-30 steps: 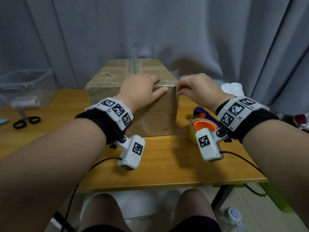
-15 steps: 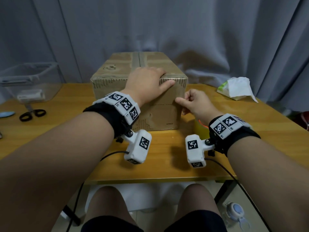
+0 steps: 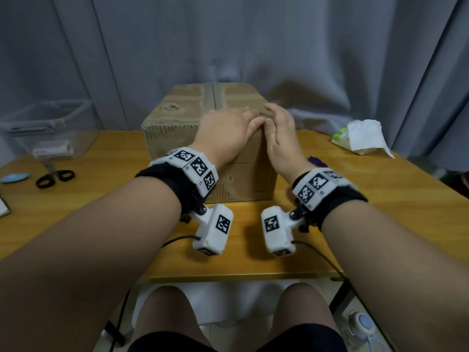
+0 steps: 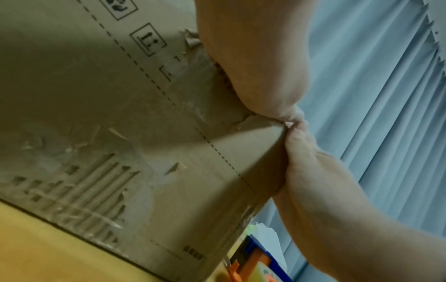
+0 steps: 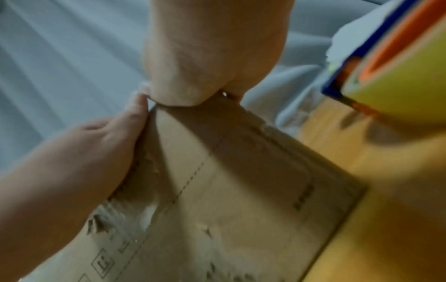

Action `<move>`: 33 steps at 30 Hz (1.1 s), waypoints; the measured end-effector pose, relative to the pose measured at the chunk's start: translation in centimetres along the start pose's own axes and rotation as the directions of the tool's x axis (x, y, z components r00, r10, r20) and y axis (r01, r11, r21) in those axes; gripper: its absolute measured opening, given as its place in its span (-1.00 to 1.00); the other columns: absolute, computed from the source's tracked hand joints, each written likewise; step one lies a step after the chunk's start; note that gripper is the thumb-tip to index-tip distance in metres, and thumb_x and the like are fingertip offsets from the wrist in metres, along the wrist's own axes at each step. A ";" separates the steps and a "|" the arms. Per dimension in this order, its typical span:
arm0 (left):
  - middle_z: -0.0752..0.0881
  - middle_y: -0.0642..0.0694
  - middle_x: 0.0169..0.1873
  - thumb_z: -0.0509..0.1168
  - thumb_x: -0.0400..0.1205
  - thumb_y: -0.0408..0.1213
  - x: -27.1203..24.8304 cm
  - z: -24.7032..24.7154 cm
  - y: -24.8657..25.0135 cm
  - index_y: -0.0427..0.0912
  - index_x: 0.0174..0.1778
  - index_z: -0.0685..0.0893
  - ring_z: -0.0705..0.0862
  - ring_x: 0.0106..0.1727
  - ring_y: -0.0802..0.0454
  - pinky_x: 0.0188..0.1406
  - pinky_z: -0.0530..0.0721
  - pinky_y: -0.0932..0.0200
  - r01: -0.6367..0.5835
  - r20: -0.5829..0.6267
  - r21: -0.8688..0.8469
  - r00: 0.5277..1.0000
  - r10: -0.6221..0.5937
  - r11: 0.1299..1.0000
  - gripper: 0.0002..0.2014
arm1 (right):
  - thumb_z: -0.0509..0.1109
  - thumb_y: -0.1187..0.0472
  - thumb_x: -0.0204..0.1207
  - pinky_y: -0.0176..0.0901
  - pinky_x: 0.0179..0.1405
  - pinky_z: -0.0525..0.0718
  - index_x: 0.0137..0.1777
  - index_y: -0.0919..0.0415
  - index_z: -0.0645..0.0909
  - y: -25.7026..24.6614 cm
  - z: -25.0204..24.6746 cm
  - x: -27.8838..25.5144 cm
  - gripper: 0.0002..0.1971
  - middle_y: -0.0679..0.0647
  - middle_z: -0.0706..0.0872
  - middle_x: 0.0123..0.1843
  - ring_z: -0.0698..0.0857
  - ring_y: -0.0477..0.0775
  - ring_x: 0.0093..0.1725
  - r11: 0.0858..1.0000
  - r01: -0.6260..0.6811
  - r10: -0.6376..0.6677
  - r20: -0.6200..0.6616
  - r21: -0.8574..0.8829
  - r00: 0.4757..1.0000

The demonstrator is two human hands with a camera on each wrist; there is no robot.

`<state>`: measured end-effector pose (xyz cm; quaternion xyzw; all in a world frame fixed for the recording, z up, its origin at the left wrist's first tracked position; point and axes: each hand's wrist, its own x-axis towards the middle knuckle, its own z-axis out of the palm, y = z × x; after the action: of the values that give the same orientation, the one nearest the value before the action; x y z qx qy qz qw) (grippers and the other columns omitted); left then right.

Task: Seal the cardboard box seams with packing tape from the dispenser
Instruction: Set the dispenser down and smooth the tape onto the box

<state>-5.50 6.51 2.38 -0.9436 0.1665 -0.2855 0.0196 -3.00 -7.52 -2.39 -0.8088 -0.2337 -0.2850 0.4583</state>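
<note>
A worn cardboard box (image 3: 177, 128) stands on the wooden table (image 3: 380, 199), its top centre seam running away from me. My left hand (image 3: 228, 128) lies flat on the top near the front right corner, thumb at the front edge. My right hand (image 3: 281, 133) presses against the same corner, palm on the right side, fingers over the top. The wrist views show both thumbs meeting at that corner of the box (image 4: 120, 133). The blue and orange tape dispenser (image 4: 255, 261) with its yellow roll (image 5: 398, 66) sits on the table right of the box, mostly hidden behind my right wrist in the head view.
Black scissors (image 3: 54, 177) and a clear plastic bin (image 3: 50, 128) are at the left of the table. A tissue pack (image 3: 363, 138) lies at the far right. A grey curtain hangs close behind the box.
My right hand slid down the box's front right edge, then came back up to the top corner beside my left thumb. My left hand stayed on the top.
</note>
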 end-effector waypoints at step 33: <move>0.77 -0.09 -0.09 0.16 0.63 0.02 -9.4 -2.5 -10.6 -0.16 0.02 0.73 0.66 -0.03 -0.14 -0.01 0.51 0.10 0.085 -0.277 -0.186 0.951 -0.135 0.979 -0.64 | 0.03 0.13 0.73 -0.23 0.48 0.15 0.38 0.24 0.53 -1.4 0.1 1.3 -0.63 0.25 0.28 0.49 0.30 0.15 0.51 0.984 -0.116 0.117 -0.003 -0.136 0.993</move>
<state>-11.04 19.72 0.90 -0.8979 0.1384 -0.4051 -0.1022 -2.87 -6.60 -0.72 -0.8510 -0.1674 -0.2709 0.4175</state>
